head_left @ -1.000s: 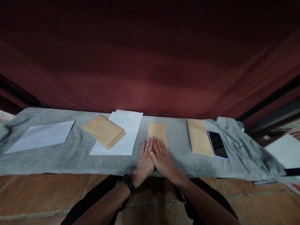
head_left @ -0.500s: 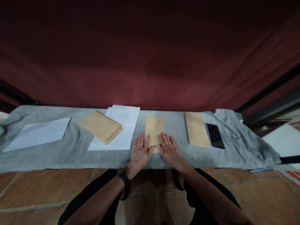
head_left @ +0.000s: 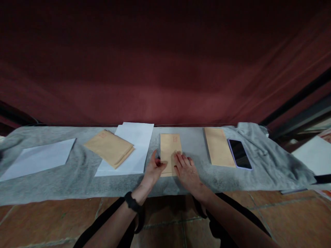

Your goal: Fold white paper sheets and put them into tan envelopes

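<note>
A brown paper envelope (head_left: 168,146) with a small red printed mark lies lengthwise on the grey cloth between my hands. My left hand (head_left: 153,170) is at its lower left edge, thumb over the paper and fingers curled beside it, closed on that edge. On the lower right part rests my right hand (head_left: 186,170), open, palm down, its fingers stretched over the envelope. A fold or flap line shows near the envelope's lower end, partly covered by my hands.
Left are several brown envelopes (head_left: 108,146) on white sheets (head_left: 141,137), and another white sheet (head_left: 43,155) further out. To the right lie a brown envelope stack (head_left: 219,146) and a phone (head_left: 240,154). Grey cloth (head_left: 77,186) covers the narrow surface before a dark red backdrop (head_left: 165,75).
My left hand has gone from lying flat to curling at the envelope's left edge. My right hand stays on the envelope, its fingers slightly shifted. The camera view has tilted up a little.
</note>
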